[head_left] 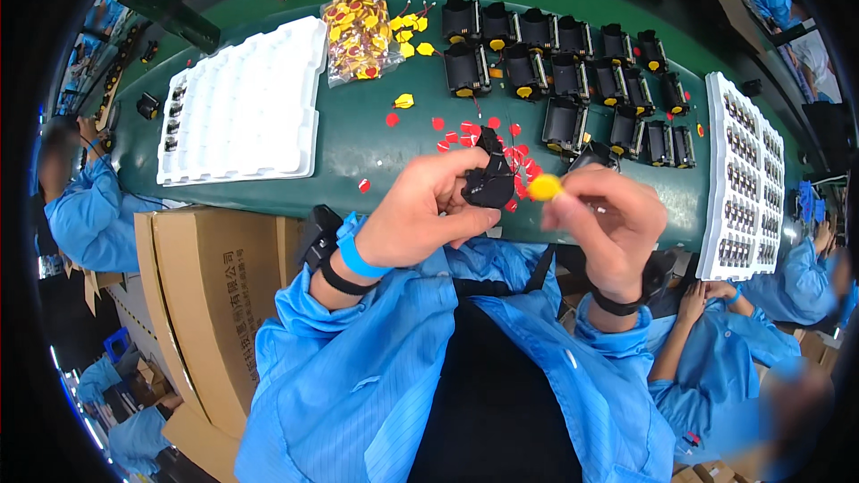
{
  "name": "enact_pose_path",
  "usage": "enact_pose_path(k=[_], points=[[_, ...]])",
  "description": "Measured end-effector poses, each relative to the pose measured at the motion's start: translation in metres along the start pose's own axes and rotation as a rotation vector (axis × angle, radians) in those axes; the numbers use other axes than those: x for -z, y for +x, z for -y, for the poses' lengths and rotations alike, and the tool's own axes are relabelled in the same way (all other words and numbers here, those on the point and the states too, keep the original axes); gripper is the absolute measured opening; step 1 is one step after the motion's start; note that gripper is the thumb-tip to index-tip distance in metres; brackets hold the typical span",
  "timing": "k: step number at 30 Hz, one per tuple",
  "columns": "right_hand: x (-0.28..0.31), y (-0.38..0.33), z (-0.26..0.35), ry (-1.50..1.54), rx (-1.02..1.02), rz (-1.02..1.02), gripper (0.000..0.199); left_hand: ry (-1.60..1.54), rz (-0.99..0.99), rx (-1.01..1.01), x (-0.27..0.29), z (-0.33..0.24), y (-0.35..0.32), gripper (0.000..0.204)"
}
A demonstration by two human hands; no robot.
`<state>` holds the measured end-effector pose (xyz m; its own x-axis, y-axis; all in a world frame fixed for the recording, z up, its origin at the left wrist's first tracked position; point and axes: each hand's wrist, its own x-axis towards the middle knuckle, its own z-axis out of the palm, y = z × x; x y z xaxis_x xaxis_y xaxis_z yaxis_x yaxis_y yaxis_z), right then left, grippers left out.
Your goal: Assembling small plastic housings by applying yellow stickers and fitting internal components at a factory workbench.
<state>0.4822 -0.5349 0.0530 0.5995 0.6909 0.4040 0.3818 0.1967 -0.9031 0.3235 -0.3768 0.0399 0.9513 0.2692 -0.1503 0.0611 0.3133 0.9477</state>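
My left hand [431, 210] is closed around a black plastic housing [489, 181], held above the near edge of the green table. Just right of it, my right hand [610, 225] pinches a small round yellow disc [543, 187] between thumb and fingertips. A gap separates the disc from the housing. Beneath and behind the held housing lie scattered red round pieces [465, 131]. Beyond them, rows of black housings [528, 71] stand on the table, many with a yellow disc fitted. Loose yellow discs with leads [409, 36] lie farther back.
A clear bag of yellow discs [356, 36] lies beside a white tray [242, 107] at the left. Another white tray [711, 170] with small dark parts stands at the right. A cardboard box [201, 304] sits below the table's left edge. Co-workers in blue sleeves [725, 340] sit nearby.
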Motion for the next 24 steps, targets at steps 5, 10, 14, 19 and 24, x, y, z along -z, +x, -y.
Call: enact_pose_path(k=[5,10,14,19,24], points=[[0.004,0.017,0.004,0.006,-0.097,0.509,0.006,0.148,0.159,0.003,0.006,0.001,0.006,0.024],[0.003,0.018,0.003,0.031,-0.235,0.579,0.008,0.307,0.2,-0.01,0.009,-0.008,0.007,0.026],[0.001,0.02,0.008,0.115,-0.385,0.588,0.008,0.441,0.271,-0.042,0.013,-0.015,0.008,0.026],[-0.002,0.019,0.009,0.132,-0.462,0.551,0.011,0.518,0.284,-0.107,0.012,-0.022,0.007,0.02],[-0.008,0.012,0.001,0.018,-0.203,0.484,0.017,0.532,0.309,-0.082,0.015,-0.024,0.007,0.018]])
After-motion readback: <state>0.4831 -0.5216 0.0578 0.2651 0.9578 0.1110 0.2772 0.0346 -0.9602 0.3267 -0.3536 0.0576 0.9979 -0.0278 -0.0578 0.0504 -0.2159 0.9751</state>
